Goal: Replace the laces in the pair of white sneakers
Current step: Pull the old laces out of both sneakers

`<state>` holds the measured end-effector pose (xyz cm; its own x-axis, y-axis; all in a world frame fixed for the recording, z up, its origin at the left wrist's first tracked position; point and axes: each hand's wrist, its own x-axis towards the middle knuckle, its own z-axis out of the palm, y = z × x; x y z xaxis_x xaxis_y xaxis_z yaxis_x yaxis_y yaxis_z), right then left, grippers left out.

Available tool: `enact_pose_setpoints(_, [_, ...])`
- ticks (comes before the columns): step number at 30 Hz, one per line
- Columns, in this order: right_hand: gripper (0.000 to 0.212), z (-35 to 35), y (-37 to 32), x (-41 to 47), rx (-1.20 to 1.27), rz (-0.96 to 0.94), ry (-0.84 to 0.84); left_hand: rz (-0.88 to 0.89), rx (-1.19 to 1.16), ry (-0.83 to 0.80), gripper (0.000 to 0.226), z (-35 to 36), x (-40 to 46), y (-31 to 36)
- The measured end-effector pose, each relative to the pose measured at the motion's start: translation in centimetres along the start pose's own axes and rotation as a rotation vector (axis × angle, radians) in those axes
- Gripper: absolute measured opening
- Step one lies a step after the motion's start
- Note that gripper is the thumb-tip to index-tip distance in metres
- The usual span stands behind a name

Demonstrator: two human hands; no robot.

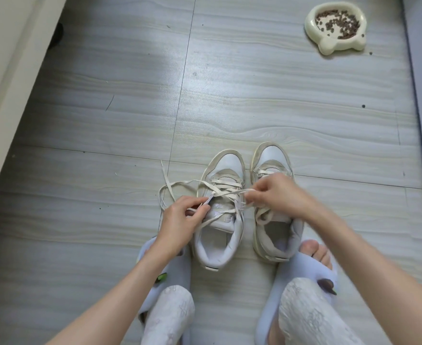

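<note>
Head view: left hand (180,215) pinching cream lace (227,194) tip beside left sneaker (220,207), right hand (274,192) pinching same lace, right sneaker (274,220) alongside on floor (105,120).

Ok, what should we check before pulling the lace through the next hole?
1. Lace tip held: ok. The left hand pinches the lace end by the left sneaker.
2. Other end held: ok. The right hand pinches the lace near that sneaker's right side.
3. Lace free of knots: cannot tell. Loose loops lie on the floor to the left.
4. Sneaker standing flat: ok, upright beside the right sneaker.
5. Next hole clear: cannot tell, the fingers and crossings hide it.
</note>
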<state>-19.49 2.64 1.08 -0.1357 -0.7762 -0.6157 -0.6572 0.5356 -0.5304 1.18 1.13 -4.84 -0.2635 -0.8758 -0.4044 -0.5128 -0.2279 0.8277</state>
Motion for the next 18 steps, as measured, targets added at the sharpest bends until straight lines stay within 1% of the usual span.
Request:
enact_pose_setpoints(1, [0.035,-1.4,-0.5,0.3,0.007,0.010,0.015,0.005,-0.003,0.000,0.016,0.1,0.1,-0.1])
enact_pose_setpoints(2, [0.041,-2.9,-1.0,0.5,0.048,0.024,0.113,0.016,-0.001,0.000,0.016,0.1,0.2,-0.2])
enact_pose_setpoints(4, [0.046,-5.5,-1.3,1.1,0.257,0.012,0.406,0.031,0.009,0.006,0.014,0.3,0.3,-0.4])
enact_pose_setpoints(5, [0.044,-6.1,-1.1,1.2,0.302,-0.017,0.497,0.032,0.010,0.012,0.013,0.3,0.3,-0.5])
enact_pose_setpoints(6, [0.040,-6.2,-1.0,1.0,0.284,-0.030,0.501,0.033,0.010,0.014,0.012,0.3,0.3,-0.6])
enact_pose_setpoints(7, [0.033,-5.7,-0.6,1.1,0.225,-0.029,0.438,0.031,0.010,0.014,0.011,0.3,0.3,-0.7])
enact_pose_setpoints(9, [0.018,-3.4,0.8,1.0,0.027,-0.059,0.238,0.025,0.014,0.010,0.011,0.3,0.4,-0.8])
enact_pose_setpoints(10, [0.017,-1.8,1.4,0.5,-0.094,-0.096,0.149,0.023,0.015,0.009,0.011,0.3,0.4,-0.8])
enact_pose_setpoints(11, [0.022,-0.1,2.0,0.1,-0.214,-0.142,0.089,0.020,0.011,0.009,0.012,0.2,0.4,-0.8])
enact_pose_setpoints(12, [0.027,1.3,2.4,-0.3,-0.317,-0.176,0.065,0.016,0.002,0.009,0.012,0.2,0.4,-0.8])
enact_pose_setpoints(14, [0.027,3.0,2.5,-1.0,-0.381,-0.239,0.126,0.015,-0.008,0.008,0.012,0.3,0.4,-0.8])
enact_pose_setpoints(16, [0.020,4.0,2.4,-1.4,-0.347,-0.346,0.250,0.019,0.000,0.008,0.013,0.3,0.4,-0.8])
enact_pose_setpoints(18, [0.015,4.3,2.5,-1.2,-0.350,-0.399,0.316,0.020,0.000,0.007,0.012,0.3,0.5,-0.8])
